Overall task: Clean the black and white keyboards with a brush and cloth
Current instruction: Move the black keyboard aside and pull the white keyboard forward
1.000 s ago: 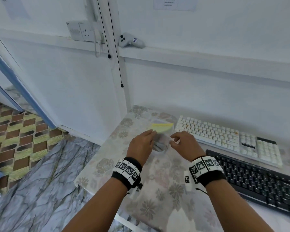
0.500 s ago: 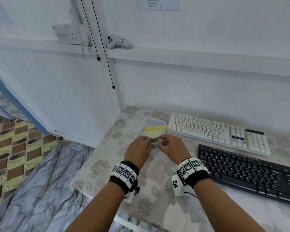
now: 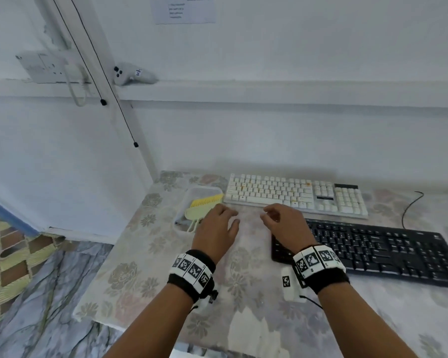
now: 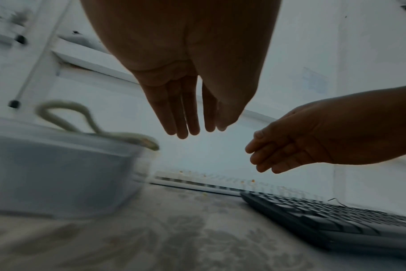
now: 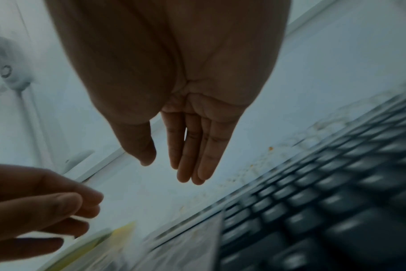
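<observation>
From the head view, the left hand [image 3: 219, 223] and right hand [image 3: 285, 223] hover empty over the table's [image 3: 130, 277] middle. The brush [image 3: 201, 206] lies across a clear tray [image 3: 192, 193] at the far-left corner, within easy reach, I judge. The white keyboard [image 3: 295, 193] lies along the far edge, the black keyboard [image 3: 388, 248] nearer.

Left wrist view: fingers [image 4: 182, 117] straight, holding nothing.

Right wrist view: fingers [image 5: 192, 152] relaxed too. I see no cloth.
</observation>
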